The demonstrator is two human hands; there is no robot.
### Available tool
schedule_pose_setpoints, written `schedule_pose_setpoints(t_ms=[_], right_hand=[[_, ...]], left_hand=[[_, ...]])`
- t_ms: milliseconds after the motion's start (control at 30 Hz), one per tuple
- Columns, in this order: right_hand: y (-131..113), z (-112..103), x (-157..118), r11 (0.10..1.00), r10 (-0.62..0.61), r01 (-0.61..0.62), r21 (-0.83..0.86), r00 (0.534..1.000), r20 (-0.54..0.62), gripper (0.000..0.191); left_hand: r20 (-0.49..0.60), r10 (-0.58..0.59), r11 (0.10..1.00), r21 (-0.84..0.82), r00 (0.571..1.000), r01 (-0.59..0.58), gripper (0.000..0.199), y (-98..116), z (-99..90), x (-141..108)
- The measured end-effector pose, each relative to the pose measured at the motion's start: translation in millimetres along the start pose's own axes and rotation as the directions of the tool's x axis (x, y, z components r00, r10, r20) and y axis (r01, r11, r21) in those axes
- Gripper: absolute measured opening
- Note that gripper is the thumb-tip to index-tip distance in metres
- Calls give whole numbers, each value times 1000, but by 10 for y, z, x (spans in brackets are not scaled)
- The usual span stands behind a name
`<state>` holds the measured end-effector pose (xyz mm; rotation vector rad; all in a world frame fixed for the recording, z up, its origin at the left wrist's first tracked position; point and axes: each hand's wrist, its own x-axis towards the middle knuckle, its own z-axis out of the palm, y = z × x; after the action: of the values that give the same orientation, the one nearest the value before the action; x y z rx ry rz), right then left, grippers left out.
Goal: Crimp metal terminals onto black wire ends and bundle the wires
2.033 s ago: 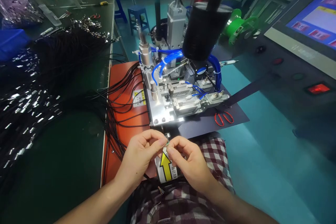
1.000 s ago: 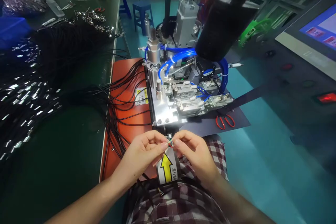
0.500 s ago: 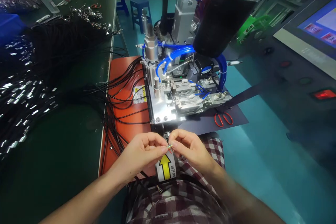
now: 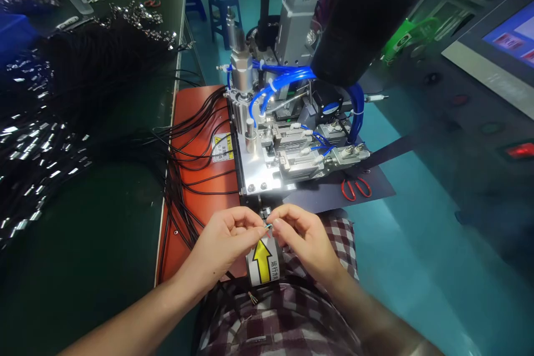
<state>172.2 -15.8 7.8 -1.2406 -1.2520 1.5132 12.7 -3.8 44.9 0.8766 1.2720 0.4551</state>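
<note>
My left hand point(image 4: 229, 240) and my right hand point(image 4: 305, 240) meet fingertip to fingertip at the front of the machine point(image 4: 255, 169). Both are closed in a pinch on thin coloured wires point(image 4: 268, 227); a bluish-green one and a red one show between the fingers. Fingers hide most of their length. Right below them is a white label with a yellow arrow point(image 4: 262, 264). Another black cable's stripped end, with fanned wires point(image 4: 253, 298), lies over my lap by the checked cloth point(image 4: 287, 311).
Black cables point(image 4: 183, 200) run across the orange board point(image 4: 208, 189) from a large cable bundle point(image 4: 100, 67) on the left table. Red-handled scissors point(image 4: 356, 189) lie on the dark plate at right. A black lamp-like cylinder point(image 4: 362, 28) hangs above. A screen point(image 4: 511, 39) stands far right.
The bit of wire between my fingertips has changed its angle and looks bluer. My hands stay together, a touch higher in view, and the camera has shifted slightly.
</note>
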Motion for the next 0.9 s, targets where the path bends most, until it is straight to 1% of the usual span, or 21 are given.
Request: schedule_pose_setpoints(t_ms=[100, 167, 233, 300, 367, 433, 500, 533, 567, 600, 667, 733, 800, 900], right_hand=[[-11, 42, -25, 991, -66, 59, -121, 996, -57, 12], [-17, 60, -35, 971, -129, 112, -209, 989, -66, 12], [-20, 69, -41, 954, -162, 141, -263, 985, -62, 13], [-18, 71, -38, 959, -148, 125, -255, 986, -76, 13], [-6, 62, -20, 978, -100, 78, -194, 990, -103, 15], [18, 40, 19, 993, -36, 21, -118, 992, -123, 18], [57, 7, 72, 998, 23, -32, -60, 991, -135, 21], [81, -12, 101, 998, 49, -55, -42, 989, -138, 22], [106, -29, 128, 997, 70, -75, -30, 988, -138, 23], [132, -44, 153, 996, 86, -90, -22, 987, -134, 25], [178, -64, 191, 994, 110, -112, -8, 986, -122, 26], [210, -71, 216, 992, 126, -126, 10, 986, -107, 26], [226, -70, 231, 990, 139, -138, 16, 985, -100, 26], [236, -70, 250, 989, 150, -151, -4, 984, -100, 27]], left_hand=[[-3, 33, 999, 2, 999, -33, 15, 8, 2, -4], [-12, 77, 997, 26, 997, -76, 13, 12, 4, -7], [-30, 133, 988, 84, 991, -130, 13, 10, 5, -10], [-52, 206, 966, 170, 977, -195, 13, -9, -4, -7], [-68, 307, 918, 282, 949, -277, 11, -52, -30, 10], [-57, 455, 816, 426, 889, -391, 9, -114, -74, 43], [2, 599, 658, 569, 801, -493, 11, -180, -126, 88], [43, 652, 577, 620, 757, -532, 14, -210, -151, 112], [87, 684, 509, 655, 724, -559, 17, -236, -173, 134], [127, 699, 457, 679, 704, -575, 21, -258, -193, 154], [202, 700, 377, 709, 684, -596, 26, -287, -225, 184], [262, 687, 313, 735, 678, -602, 29, -301, -248, 201], [294, 686, 255, 760, 666, -598, 32, -304, -263, 210], [308, 694, 193, 792, 651, -580, 33, -300, -270, 223]])
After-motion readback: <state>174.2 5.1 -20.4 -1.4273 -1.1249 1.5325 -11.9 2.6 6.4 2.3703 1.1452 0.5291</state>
